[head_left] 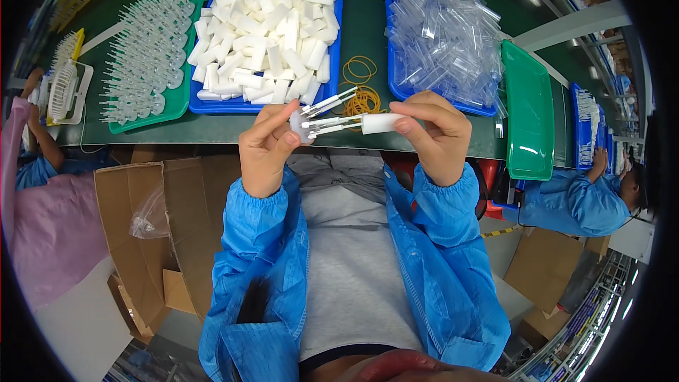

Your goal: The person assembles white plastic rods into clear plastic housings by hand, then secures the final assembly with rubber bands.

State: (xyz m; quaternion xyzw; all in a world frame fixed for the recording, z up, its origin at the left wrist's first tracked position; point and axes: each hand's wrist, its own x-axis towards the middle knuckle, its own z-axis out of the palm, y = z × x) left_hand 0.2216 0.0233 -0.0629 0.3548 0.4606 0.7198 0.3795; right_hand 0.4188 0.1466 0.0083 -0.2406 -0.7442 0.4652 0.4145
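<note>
Reference landmark: one blue rectangular plastic tray [226,107], heaped with white foam blocks [272,21], too many and overlapped to count.

Hands, two. Left hand [265,148], just off the near edge of the foam tray: thumb and fingers clamped on the rim of one translucent round disc with slim white-and-grey rods [300,126]; at least three rods show, pointing right. Right hand [438,138], near the foam tray, to the right of its near edge: thumb and forefinger pinched on one white foam cylinder [380,123]. Its left end lies at the rod tips; contact cannot be told.

Rubber bands, tan [363,101]: one tangled bundle, plus loose loops behind it, just right of the foam tray.

Second blue plastic tray [477,107], one, right of the foam tray: clear plastic sleeves [445,28], uncounted heap.

Green plastic trays, two. One [177,99] left of the foam tray, bearing many translucent discs with upright prongs [152,49]; the other [530,113] well to its right.

Dark green tabletop [212,124], one, under the foam tray.

Brown cardboard box [134,219], open, one, below and left of the foam tray, clear plastic film inside.

Co-worker in blue workwear [594,201], one, far right of the foam tray.

Lettering: too small to make out.
</note>
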